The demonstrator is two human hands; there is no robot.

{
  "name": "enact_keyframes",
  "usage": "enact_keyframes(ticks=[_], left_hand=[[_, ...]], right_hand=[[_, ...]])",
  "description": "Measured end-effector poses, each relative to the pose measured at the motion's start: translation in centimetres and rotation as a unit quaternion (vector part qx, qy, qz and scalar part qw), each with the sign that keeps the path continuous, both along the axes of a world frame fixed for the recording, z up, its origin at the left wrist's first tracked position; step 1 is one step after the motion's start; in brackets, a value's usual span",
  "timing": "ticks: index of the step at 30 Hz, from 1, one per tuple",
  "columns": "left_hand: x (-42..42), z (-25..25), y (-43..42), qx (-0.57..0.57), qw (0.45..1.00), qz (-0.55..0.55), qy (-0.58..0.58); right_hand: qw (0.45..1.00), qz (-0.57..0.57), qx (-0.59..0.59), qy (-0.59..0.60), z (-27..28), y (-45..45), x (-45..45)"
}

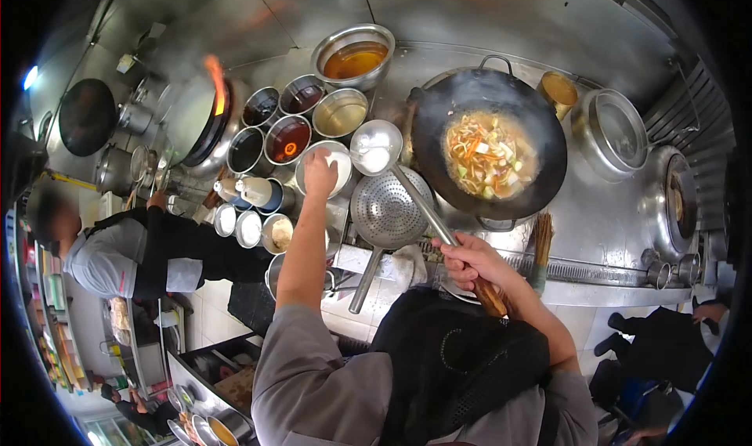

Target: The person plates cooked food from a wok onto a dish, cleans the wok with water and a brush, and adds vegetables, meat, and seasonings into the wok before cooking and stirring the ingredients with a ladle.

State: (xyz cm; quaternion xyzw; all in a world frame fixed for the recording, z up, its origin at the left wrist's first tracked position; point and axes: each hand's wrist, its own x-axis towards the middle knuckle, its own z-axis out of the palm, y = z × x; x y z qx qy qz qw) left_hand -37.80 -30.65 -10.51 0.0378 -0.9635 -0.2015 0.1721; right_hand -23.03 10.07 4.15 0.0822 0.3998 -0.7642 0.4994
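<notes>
My right hand [476, 264] is wrapped round the wooden-ended handle of a metal ladle [377, 146], whose bowl holds some white stuff. My left hand [320, 173] reaches down into a metal bowl of white powder [341, 172], left of the ladle's bowl; its fingertips are hidden. A perforated strainer [392, 209] lies below the ladle. In the large black wok [435, 148], noodle-like strips, carrot and pale green pieces sit in steaming liquid.
Pots of dark sauces [287, 139] and small tubs of white seasoning [249, 229] stand at the left. A basin of amber liquid [354, 59] is behind. A bamboo brush [541, 250] stands front right. A co-worker [117, 250] is near another wok with a flame at the left.
</notes>
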Motion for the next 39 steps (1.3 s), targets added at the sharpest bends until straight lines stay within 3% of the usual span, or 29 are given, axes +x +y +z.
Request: enact_keyframes(ticks=[2,7,24,29,36,39], left_hand=[[0.4,-1.2,-0.1,-0.035,0.979,0.082,-0.184],[-1.0,-2.7,1.4,-0.024,0.924,0.178,-0.339],[-2.6,-7.3,-0.1,-0.129,0.931,0.152,-0.307],[-3.2,-7.4,-0.2,-0.108,0.930,0.161,-0.312],[-2.8,-8.0,-1.8,-0.084,0.961,0.114,-0.236],[-2.4,-6.1,-2.3,-0.042,0.975,0.084,-0.201]], right_hand=[[1.000,-0.004,0.009,-0.002,0.2,-0.1,-0.2],[0.999,-0.006,0.043,-0.012,0.4,-0.7,-0.8],[0.995,-0.059,0.073,-0.033,1.8,0.1,-4.0],[0.995,-0.053,0.079,-0.012,2.6,0.3,-3.9],[0.997,-0.048,0.055,-0.012,3.0,-0.1,-3.4],[0.998,-0.037,0.049,0.000,2.9,-0.1,-3.5]])
